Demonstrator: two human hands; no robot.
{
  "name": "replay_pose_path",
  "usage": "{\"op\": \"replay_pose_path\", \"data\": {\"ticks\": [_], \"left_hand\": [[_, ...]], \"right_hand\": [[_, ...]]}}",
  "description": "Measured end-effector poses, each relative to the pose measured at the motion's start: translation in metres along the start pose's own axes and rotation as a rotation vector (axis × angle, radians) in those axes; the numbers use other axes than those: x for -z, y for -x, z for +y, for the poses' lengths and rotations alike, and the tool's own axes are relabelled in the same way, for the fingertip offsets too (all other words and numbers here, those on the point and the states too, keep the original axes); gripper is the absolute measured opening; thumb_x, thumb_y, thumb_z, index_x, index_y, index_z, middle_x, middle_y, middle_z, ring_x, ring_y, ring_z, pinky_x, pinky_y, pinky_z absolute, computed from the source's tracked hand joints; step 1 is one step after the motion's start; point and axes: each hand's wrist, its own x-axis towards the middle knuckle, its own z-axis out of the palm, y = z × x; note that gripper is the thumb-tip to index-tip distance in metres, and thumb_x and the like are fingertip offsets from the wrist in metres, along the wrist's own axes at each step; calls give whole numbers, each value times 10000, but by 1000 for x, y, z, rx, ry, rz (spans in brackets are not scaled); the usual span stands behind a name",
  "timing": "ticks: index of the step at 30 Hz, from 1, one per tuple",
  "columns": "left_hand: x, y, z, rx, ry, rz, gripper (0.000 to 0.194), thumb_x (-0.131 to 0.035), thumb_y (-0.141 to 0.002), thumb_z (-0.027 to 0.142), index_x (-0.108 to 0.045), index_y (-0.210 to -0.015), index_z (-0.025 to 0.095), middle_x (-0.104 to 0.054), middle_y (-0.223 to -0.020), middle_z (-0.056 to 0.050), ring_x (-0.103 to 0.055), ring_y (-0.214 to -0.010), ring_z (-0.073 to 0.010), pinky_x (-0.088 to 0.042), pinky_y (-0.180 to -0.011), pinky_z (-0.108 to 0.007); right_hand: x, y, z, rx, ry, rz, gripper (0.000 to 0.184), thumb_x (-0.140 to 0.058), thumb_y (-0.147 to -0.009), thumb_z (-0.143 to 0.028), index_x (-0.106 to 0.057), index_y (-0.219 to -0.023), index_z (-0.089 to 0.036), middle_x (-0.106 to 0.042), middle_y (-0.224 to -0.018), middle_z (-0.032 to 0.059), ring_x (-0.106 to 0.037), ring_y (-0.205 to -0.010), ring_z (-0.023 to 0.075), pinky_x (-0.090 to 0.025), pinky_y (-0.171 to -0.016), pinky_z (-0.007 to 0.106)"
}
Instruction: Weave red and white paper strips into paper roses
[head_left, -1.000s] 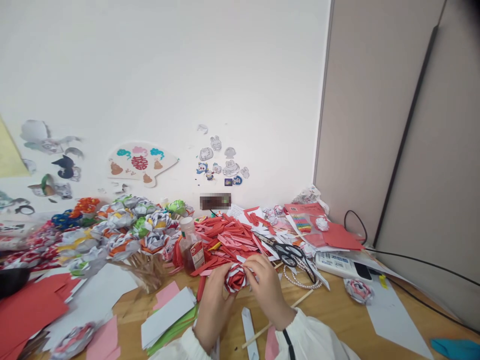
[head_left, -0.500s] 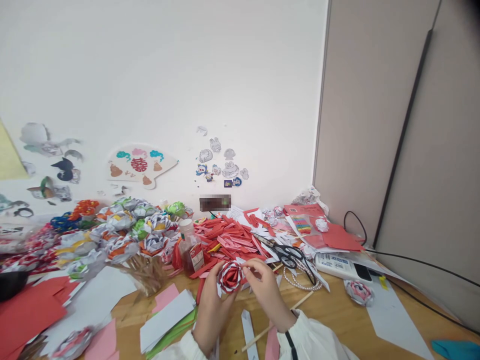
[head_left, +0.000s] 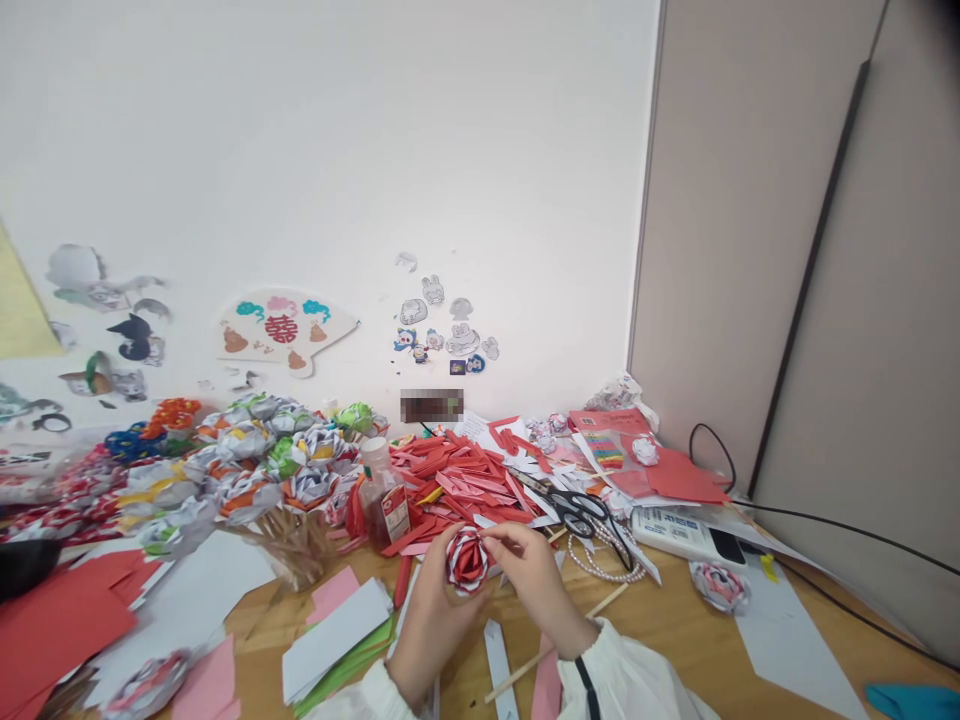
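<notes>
A red and white folded-paper flower is held up over the table, its spiral face turned toward me. My left hand is closed around its left side and underside. With thumb and fingertips together, my right hand pinches at the flower's right edge; a whitish paper edge shows by those fingers. Just behind lies a heap of red and pink folded paper strips. Below the hands, a white folded strip rests on the table with a thin wooden stick across it.
Black-handled scissors and a pearl string lie right of the hands. A glue bottle stands at left, before many paper flowers. Paper stacks lie front left. A phone and another paper flower are at right.
The flower has turned in my hands, so its face now points more toward me. My right fingers stay at its right edge. Things on the table have not moved.
</notes>
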Motion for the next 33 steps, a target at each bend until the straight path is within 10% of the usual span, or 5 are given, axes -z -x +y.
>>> {"op": "replay_pose_path", "data": {"ticks": [33], "left_hand": [[3, 3, -10, -90, -144, -17, 444, -552, -717, 111, -482, -1148, 192, -623, -1112, -110, -588, -1045, -251, -472, -894, -445]], "right_hand": [[-4, 8, -1, 472, 1002, -8, 174, -476, -842, -46, -572, -784, -179, -598, -778, 52, -523, -694, 208, -421, -596, 314]]}}
